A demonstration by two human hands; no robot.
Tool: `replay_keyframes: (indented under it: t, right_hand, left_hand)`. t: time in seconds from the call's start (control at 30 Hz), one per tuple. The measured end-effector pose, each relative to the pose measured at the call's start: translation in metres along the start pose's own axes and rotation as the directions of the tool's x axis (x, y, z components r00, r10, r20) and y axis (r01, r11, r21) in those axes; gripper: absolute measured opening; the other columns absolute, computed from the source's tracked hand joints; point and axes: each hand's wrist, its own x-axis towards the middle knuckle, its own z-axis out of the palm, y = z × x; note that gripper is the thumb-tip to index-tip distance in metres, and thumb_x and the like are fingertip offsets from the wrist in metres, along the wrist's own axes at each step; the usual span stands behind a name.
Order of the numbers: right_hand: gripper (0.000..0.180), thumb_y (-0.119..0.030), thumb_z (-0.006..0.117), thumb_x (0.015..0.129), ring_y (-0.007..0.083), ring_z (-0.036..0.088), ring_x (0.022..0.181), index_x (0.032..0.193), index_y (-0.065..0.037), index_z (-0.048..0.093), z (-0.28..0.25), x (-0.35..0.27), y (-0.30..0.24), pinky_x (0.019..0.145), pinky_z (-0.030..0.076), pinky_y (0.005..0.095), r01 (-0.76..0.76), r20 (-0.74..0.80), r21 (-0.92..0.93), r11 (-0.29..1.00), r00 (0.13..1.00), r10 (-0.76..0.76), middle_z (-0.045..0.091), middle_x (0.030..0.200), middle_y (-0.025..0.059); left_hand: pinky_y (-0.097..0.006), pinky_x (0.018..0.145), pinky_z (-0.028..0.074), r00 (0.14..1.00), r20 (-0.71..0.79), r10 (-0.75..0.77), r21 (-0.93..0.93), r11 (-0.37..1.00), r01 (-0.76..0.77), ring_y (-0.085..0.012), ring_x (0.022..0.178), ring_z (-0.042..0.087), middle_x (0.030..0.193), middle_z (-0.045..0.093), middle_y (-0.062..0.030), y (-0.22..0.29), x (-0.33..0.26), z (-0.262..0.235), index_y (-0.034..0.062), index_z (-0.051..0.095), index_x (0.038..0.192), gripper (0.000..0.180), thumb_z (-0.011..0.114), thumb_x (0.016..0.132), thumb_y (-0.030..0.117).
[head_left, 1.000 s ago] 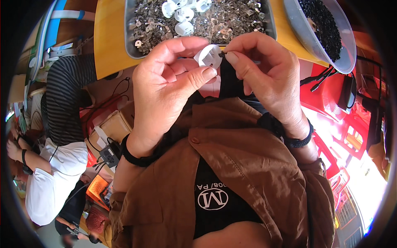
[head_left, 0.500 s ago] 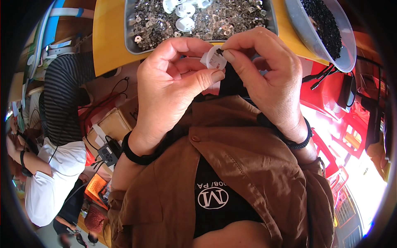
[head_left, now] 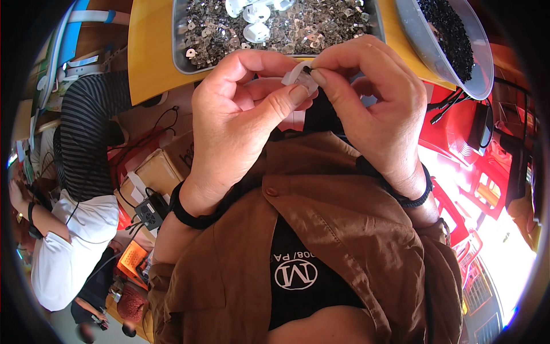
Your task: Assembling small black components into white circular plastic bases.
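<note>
Wearing a lettered shirt, someone holds white plastic.

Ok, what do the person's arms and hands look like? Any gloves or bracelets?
No gloves! The left grip and right grip are both bare hands, and I can see no rings. There is a black band on each wrist: the left band looks fairly smooth, the right band looks braided. The brown sleeves stop short of the wrists.
</note>
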Motion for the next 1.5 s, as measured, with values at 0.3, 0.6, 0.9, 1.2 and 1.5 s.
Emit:
replay_keyframes:
  t: [0.3,0.6,0.9,1.2,1.5]
  right_hand:
    - [0.016,0.006,0.068,0.067,0.0173,0.059,0.061,0.080,-0.003,0.064,0.004,0.000,0.010,0.051,0.047,0.0257,0.365,-0.047,-0.269,0.891,0.919,-0.391,0.060,0.077,0.0065]
    - [0.017,0.006,0.069,0.067,0.0162,0.060,0.064,0.080,-0.003,0.064,0.002,-0.001,0.011,0.054,0.048,0.0246,0.438,-0.030,-0.322,0.839,0.881,-0.472,0.061,0.076,0.0066]
    - [0.023,0.004,0.067,0.077,0.0070,0.059,0.076,0.099,0.003,0.059,0.001,-0.009,0.006,0.063,0.049,0.0183,-0.240,0.103,0.329,0.913,0.971,0.218,0.062,0.087,0.0042]
    - [0.016,0.010,0.065,0.075,0.0105,0.059,0.076,0.090,0.005,0.062,-0.006,-0.009,0.004,0.069,0.048,0.0205,-0.159,0.082,0.445,0.881,0.987,0.137,0.060,0.091,0.0075]
    - [0.017,0.012,0.063,0.074,0.0118,0.058,0.083,0.089,0.005,0.062,-0.012,-0.010,-0.002,0.070,0.048,0.0218,-0.073,0.067,0.293,0.953,0.996,0.056,0.059,0.093,0.0087]
  left_hand:
    - [-0.025,0.062,0.055,0.996,-0.088,0.020,-0.063,0.998,-0.026,-0.0148,0.081,0.065,0.093,0.064,-0.0101,-0.005,0.000,0.006,-0.0019,0.053,0.100,0.022,0.065,0.082,0.003]
    - [-0.023,0.059,0.054,0.991,-0.130,0.018,-0.106,0.994,-0.032,-0.0127,0.077,0.064,0.088,0.063,-0.0082,-0.004,0.006,0.011,-0.0022,0.054,0.100,0.025,0.067,0.082,0.009]
    - [-0.020,0.062,0.053,0.966,-0.075,0.247,0.083,0.967,-0.240,-0.0102,0.077,0.062,0.088,0.064,-0.0066,-0.014,0.008,0.009,-0.0025,0.057,0.099,0.016,0.061,0.086,0.006]
    - [-0.022,0.058,0.053,0.952,-0.088,0.294,0.127,0.951,-0.282,-0.0108,0.073,0.062,0.087,0.060,-0.0089,-0.004,0.001,0.016,-0.0053,0.056,0.093,0.014,0.061,0.080,-0.008]
    - [-0.022,0.067,0.051,0.925,-0.025,0.379,0.389,0.856,-0.340,-0.0128,0.076,0.062,0.086,0.061,-0.0095,0.000,0.000,0.013,-0.0054,0.055,0.095,0.016,0.059,0.080,-0.010]
